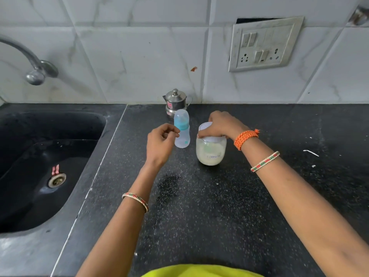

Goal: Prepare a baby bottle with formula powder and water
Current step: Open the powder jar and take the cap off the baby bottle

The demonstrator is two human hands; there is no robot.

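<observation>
- Formula jar (211, 151) stands upright on the dark table (209, 206), right of centre and toward the far side, its long axis vertical and its mouth pointing up; the handwritten label faces the near edge.
- Right hand (220, 124) is curled over the white lid (207, 128) from above, fingers wrapped round its rim in a closed grip; the lid looks tilted, so I judge it is loose or partly lifted, though whether it is fully free I cannot tell.
- Left hand (160, 139) hovers just left of the baby bottle (182, 128), fingers loosely bent with thumb and forefinger nearly pinched; it appears to hold nothing, and whether it touches the bottle I cannot tell.
- Baby bottle stands upright just left of the jar, its long axis vertical and the teat pointing up under its clear cap; it looks empty.
- Doing the step in hand well, in my view: steady the jar body with the left hand while the right turns or lifts the lid, since a light jar may spin or tip.
- Lift the lid straight up and set it inner face up on the table, away from the sink (50, 166) at the left.
- A small steel pot (175, 102) sits at the far side behind the bottle, so keep elbows clear.
</observation>
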